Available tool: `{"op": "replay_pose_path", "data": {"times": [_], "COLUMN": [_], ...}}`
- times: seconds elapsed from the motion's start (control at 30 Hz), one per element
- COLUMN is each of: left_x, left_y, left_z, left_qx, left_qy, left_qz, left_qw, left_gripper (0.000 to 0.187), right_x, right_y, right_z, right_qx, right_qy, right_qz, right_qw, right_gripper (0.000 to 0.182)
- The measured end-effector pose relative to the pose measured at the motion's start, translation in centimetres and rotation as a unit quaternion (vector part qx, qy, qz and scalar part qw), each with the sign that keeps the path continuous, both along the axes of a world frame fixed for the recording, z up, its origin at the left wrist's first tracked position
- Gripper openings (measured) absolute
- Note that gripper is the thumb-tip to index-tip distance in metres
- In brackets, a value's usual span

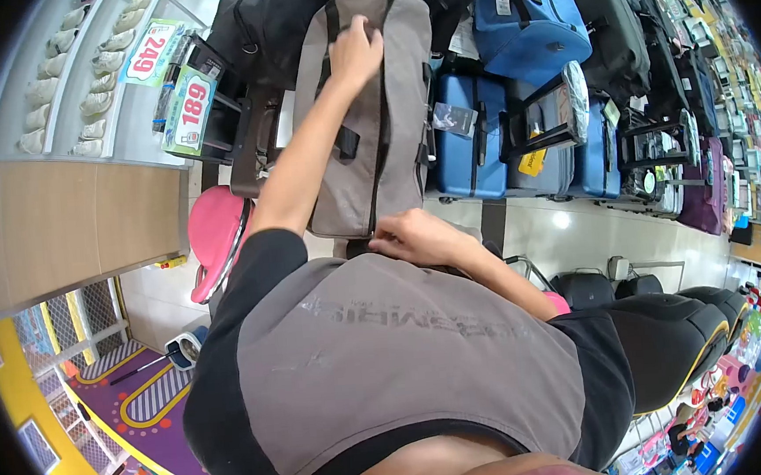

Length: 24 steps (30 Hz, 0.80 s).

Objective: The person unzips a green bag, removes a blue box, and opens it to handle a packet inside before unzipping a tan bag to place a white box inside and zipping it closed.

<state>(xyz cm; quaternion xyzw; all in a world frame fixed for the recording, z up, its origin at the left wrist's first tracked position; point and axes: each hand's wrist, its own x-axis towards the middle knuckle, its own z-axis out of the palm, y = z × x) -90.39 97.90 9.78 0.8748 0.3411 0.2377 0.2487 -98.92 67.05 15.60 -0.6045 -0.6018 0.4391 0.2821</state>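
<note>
A long grey-brown duffel bag [350,182] lies lengthwise before me, with a dark zipper [381,149] running along its top. My left hand [356,56] reaches over the bag's far part, fingers curled against the fabric beside the zipper. Whatever those fingers pinch is too small to make out. Close to my body, my right hand [425,237] is closed at the bag's near end, thumb and fingertips at the zipper's lower end. A black strap piece [346,143] sits on the bag's side between the two hands.
Black bags [264,25] crowd the far left. Blue suitcases [466,134] and a blue bag [529,24] stand to the right. Price signs [188,110] hang near the shoe shelves [51,75]. A pink stool seat [217,236] is at left, dark padded seats [666,345] at right.
</note>
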Motion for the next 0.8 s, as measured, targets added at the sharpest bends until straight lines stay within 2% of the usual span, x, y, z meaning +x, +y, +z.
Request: {"op": "replay_pose_path", "data": {"times": [0.1, 0.17, 0.23, 0.33, 0.37, 0.4, 0.47, 0.5, 0.57, 0.6, 0.63, 0.67, 0.73, 0.8], "left_x": [-7.3, -11.1, -12.9, -13.3, -13.2, -13.0, -13.2, -13.1, -13.2, -13.4, -13.8, -14.8, -17.1, -19.1], "left_y": [-5.9, -9.6, -11.1, -11.0, -10.7, -10.6, -10.4, -10.4, -9.2, -8.4, -7.8, -7.0, -3.7, -0.8], "left_z": [-0.5, -1.8, -2.5, -2.3, -2.2, -2.1, -3.4, -3.5, -2.9, -2.4, -1.3, 2.4, 4.5, 5.8], "left_qx": [0.038, 0.022, 0.050, 0.027, 0.025, 0.009, 0.082, 0.136, 0.135, 0.134, 0.193, 0.151, 0.155, 0.138], "left_qy": [0.048, 0.182, 0.201, 0.217, 0.224, 0.240, 0.185, 0.154, 0.172, 0.181, 0.075, 0.076, 0.000, -0.007], "left_qz": [-0.033, -0.028, -0.023, -0.007, -0.003, 0.000, 0.009, 0.015, 0.001, -0.009, 0.041, 0.066, 0.161, 0.220], "left_qw": [0.998, 0.983, 0.978, 0.976, 0.974, 0.971, 0.979, 0.979, 0.976, 0.974, 0.977, 0.983, 0.975, 0.966], "left_gripper": [0.075, 0.087, 0.098, 0.098, 0.097, 0.090, 0.066, 0.054, 0.038, 0.030, 0.018, 0.014, 0.015, 0.015], "right_x": [2.4, 4.2, 5.4, 5.3, 5.1, 4.9, 4.9, 5.4, 6.3, 6.5, 6.4, 6.6, 7.4, 8.5], "right_y": [1.0, 1.9, 3.2, 4.9, 5.5, 5.9, 6.7, 7.4, 8.9, 9.0, 8.3, 7.9, 6.9, 5.1], "right_z": [-3.4, -3.3, -4.6, -5.5, -5.0, -3.7, -2.7, -3.3, -5.1, -5.3, -5.3, -5.0, -3.7, -4.8], "right_qx": [0.123, 0.135, 0.142, 0.232, 0.256, 0.279, 0.286, 0.317, 0.370, 0.326, 0.255, 0.186, 0.049, -0.024], "right_qy": [-0.068, -0.075, -0.076, -0.192, -0.164, -0.134, -0.108, -0.150, -0.234, -0.313, -0.321, -0.327, -0.337, -0.338], "right_qz": [-0.101, -0.114, -0.106, -0.049, -0.059, -0.073, -0.083, -0.071, -0.051, -0.016, -0.034, -0.055, -0.073, -0.142], "right_qw": [0.985, 0.981, 0.981, 0.952, 0.951, 0.948, 0.949, 0.934, 0.898, 0.892, 0.912, 0.925, 0.937, 0.930], "right_gripper": [0.027, 0.023, 0.020, 0.016, 0.014, 0.013, 0.011, 0.012, 0.013, 0.013, 0.016, 0.019, 0.031, 0.035]}}
